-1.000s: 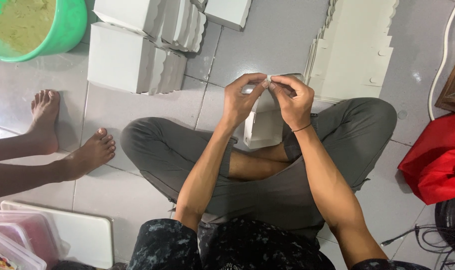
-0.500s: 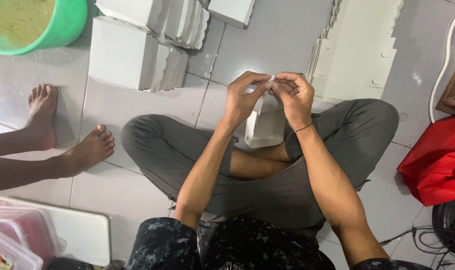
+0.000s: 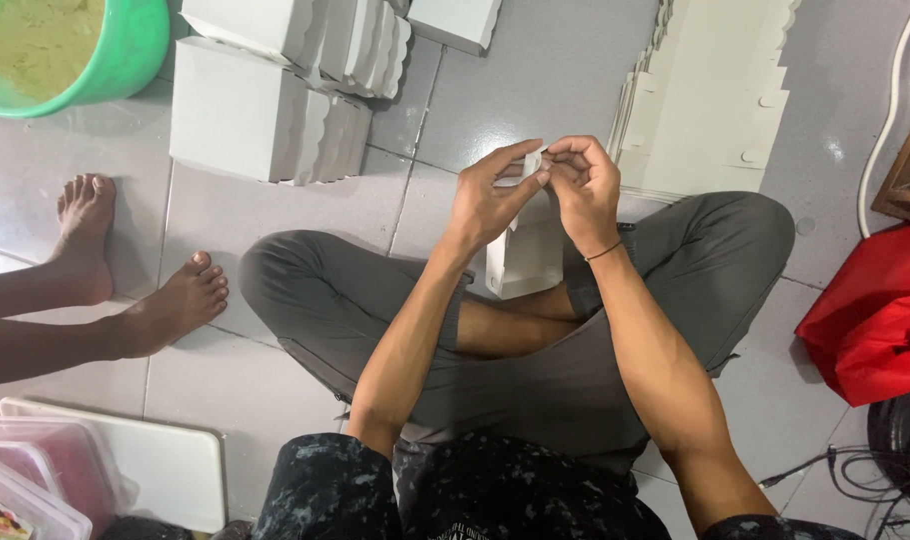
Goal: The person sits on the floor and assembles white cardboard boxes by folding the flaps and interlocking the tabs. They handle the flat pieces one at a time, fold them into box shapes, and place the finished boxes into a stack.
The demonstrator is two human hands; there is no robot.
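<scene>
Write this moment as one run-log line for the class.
left hand: holds white box | right hand: pinches box flap | folded boxes: stacked on floor | green bowl: upper left

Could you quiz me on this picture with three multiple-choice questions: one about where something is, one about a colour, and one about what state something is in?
1. Where is the green tub?
A. top left corner
B. bottom right corner
C. in the person's lap

2. What colour is the bag on the floor at the right edge?
A. blue
B. red
C. yellow

3. What are the left hand and right hand doing with the white box?
A. resting flat on the floor, away from it
B. both pinching its top edge, raised over the lap
C. only one touches it

Answers:
1. A, the tub fills the upper left corner, beside the stacked white boxes.
2. B, the bag is plainly red.
3. B, fingers of both hands meet at the box's top edge above the crossed legs.
</scene>
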